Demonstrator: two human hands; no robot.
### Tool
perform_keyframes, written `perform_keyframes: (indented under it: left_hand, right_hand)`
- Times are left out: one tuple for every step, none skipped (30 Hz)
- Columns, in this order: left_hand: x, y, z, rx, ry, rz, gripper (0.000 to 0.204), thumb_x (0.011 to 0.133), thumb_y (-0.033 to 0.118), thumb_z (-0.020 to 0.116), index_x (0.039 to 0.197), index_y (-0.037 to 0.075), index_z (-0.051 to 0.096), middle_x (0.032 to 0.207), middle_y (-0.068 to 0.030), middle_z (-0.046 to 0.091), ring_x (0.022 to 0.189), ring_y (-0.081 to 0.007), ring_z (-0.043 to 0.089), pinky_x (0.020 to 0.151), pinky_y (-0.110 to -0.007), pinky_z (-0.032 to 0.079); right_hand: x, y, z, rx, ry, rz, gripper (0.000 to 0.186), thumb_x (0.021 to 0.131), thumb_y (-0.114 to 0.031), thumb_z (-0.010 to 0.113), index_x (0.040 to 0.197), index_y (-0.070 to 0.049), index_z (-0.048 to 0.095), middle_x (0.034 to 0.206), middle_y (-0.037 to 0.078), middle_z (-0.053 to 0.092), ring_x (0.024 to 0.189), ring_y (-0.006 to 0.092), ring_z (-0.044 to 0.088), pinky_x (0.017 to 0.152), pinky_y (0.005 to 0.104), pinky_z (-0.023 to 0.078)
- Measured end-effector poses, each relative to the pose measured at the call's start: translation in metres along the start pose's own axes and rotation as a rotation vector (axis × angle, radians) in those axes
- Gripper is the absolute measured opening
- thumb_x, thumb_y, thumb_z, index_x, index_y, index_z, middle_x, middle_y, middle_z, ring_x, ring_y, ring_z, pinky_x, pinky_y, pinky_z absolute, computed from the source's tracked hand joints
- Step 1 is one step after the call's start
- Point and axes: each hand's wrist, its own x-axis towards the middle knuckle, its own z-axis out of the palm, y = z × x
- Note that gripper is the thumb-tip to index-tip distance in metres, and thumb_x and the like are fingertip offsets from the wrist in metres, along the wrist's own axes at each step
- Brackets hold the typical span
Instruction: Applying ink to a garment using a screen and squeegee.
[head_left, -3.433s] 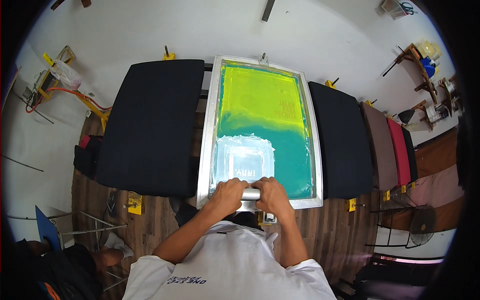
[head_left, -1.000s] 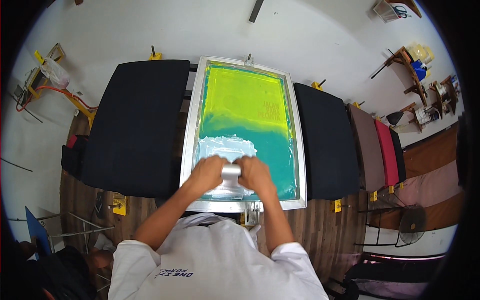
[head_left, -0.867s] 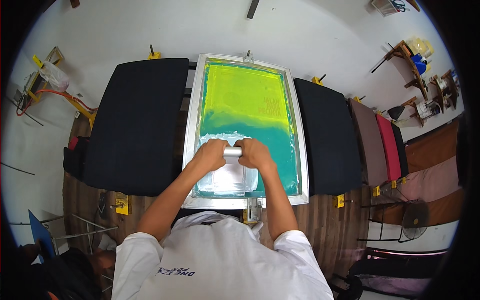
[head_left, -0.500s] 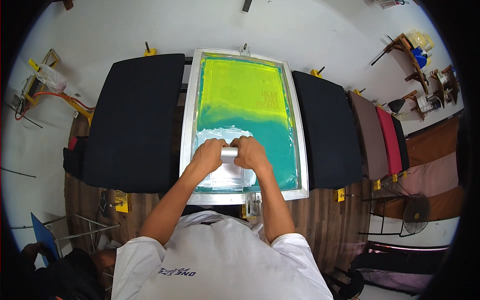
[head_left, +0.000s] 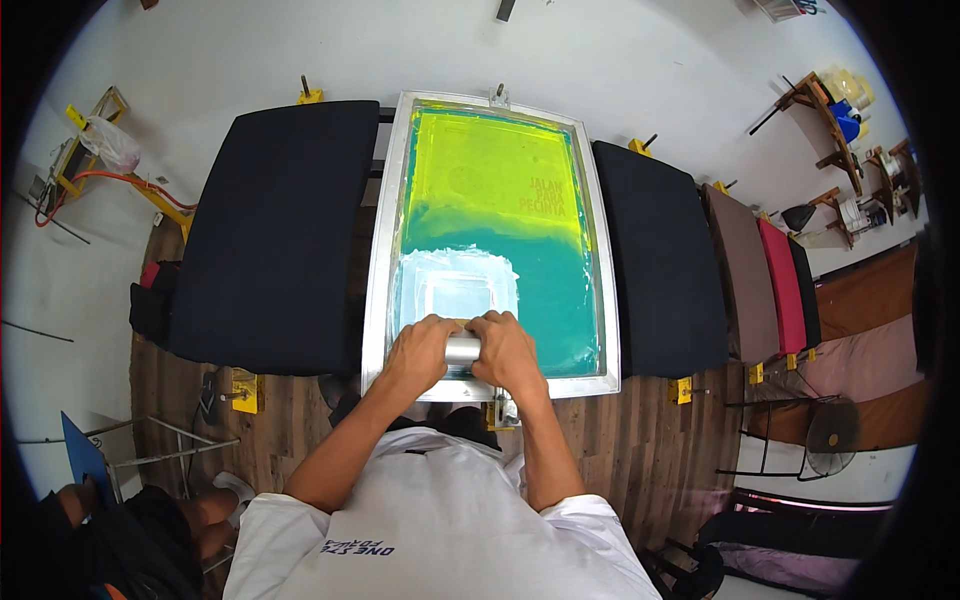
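Observation:
A screen-printing frame (head_left: 608,310) with a silver metal rim lies in front of me. Its mesh (head_left: 490,160) is yellow-green at the far part and teal nearer, and a patch of white ink (head_left: 507,280) covers the near left area. My left hand (head_left: 418,355) and my right hand (head_left: 508,352) are closed side by side around a squeegee (head_left: 462,350) with a silver handle, at the near end of the mesh. Most of its blade is hidden by my hands.
Black-covered printing boards (head_left: 275,240) flank the frame; on the right, another black board (head_left: 668,270) stands before brown and red ones. Yellow clamps (head_left: 246,391) sit at their ends. A person (head_left: 150,545) with a blue panel (head_left: 87,458) is at lower left. A fan (head_left: 832,437) stands right.
Both hands have drawn the squeegee toward me, from the white ink patch to the frame's near edge. A pale rectangular outline in the white patch is now uncovered.

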Motion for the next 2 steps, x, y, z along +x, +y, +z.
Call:
perform_keyframes:
  left_hand:
    - [-0.0034,-0.0007,0.0016,-0.003,-0.004,0.008,0.049,0.069,-0.015,0.061,0.114,0.002,0.068,0.111,-0.0217,0.067,0.103,-0.0386,0.065,0.093,-0.043,0.052]
    - [-0.007,0.0006,0.0007,0.011,-0.021,0.016,0.047,0.07,-0.013,0.062,0.114,0.003,0.068,0.112,-0.0211,0.067,0.104,-0.0384,0.065,0.094,-0.043,0.052]
  right_hand:
    - [-0.0038,-0.0017,0.0011,-0.005,-0.005,0.013,0.044,0.061,-0.002,0.072,0.104,-0.006,0.072,0.103,0.013,0.069,0.098,0.035,0.062,0.087,0.0436,0.054]
    - [-0.0076,-0.0029,0.0026,-0.01,-0.009,0.025,0.044,0.061,-0.002,0.072,0.105,-0.007,0.072,0.104,0.013,0.069,0.099,0.0343,0.062,0.088,0.0437,0.054]
